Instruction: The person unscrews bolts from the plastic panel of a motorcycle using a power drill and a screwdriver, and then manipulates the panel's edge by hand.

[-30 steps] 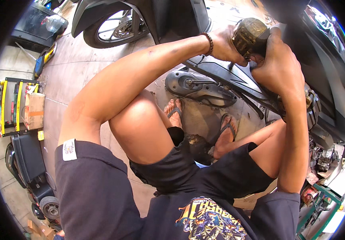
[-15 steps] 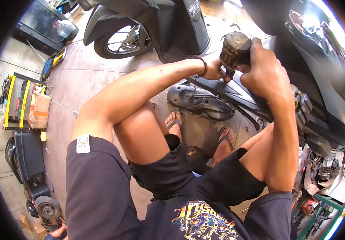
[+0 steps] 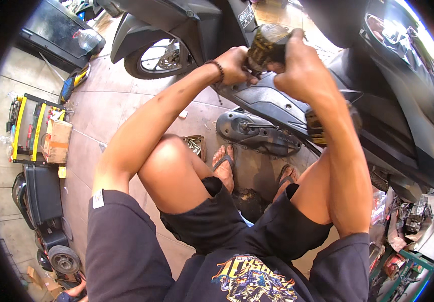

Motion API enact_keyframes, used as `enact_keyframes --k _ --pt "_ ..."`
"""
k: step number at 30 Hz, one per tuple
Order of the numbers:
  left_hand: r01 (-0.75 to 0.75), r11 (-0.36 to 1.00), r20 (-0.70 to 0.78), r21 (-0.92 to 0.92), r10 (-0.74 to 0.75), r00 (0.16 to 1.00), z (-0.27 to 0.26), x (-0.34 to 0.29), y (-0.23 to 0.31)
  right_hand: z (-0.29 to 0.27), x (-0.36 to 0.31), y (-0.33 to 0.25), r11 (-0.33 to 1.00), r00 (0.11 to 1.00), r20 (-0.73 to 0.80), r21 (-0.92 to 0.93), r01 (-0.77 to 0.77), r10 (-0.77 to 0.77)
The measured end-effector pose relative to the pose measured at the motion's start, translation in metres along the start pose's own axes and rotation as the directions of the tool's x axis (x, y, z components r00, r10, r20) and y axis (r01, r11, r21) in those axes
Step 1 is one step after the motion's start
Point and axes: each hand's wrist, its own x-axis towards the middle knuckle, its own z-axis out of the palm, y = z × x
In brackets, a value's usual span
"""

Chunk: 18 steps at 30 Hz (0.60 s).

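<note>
My right hand [image 3: 302, 70] is wrapped round the grip of a dark cordless impact driver [image 3: 270, 45], slightly blurred. Its battery end [image 3: 320, 126] shows beside my right forearm. At the driver's front, my left hand [image 3: 237, 68] is closed with fingers and thumb pinched together; what they hold is hidden. Both hands are above the grey side panel [image 3: 272, 98] of a scooter. Whether the driver's tip touches the panel I cannot tell. Below, on the floor near my feet, lies a grey engine side cover [image 3: 259, 133] with a lever on it.
A small tray of bolts [image 3: 194, 145] lies beside my left knee. Ahead is a scooter's front wheel [image 3: 159, 58]. A yellow-and-black rack [image 3: 28, 128] with a cardboard box [image 3: 58, 141] stands at left. Engine parts [image 3: 416, 219] and a green frame [image 3: 413, 269] are at right.
Both hands and the impact driver have moved left and slightly farther away along the scooter. The tray of bolts has come into view beside my knee.
</note>
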Motion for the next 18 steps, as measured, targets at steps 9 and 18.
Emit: enact_keyframes --k 9,18 --pt "0.131 0.981 -0.187 0.143 -0.103 0.977 0.013 -0.025 -0.044 0.028 0.032 -0.033 0.990 0.948 0.301 0.056 -0.130 0.107" --pt "-0.025 0.989 -0.231 -0.149 -0.010 0.973 0.019 -0.034 -0.071 0.035 0.064 -0.049 0.982 0.925 0.373 -0.191 -0.006 0.078"
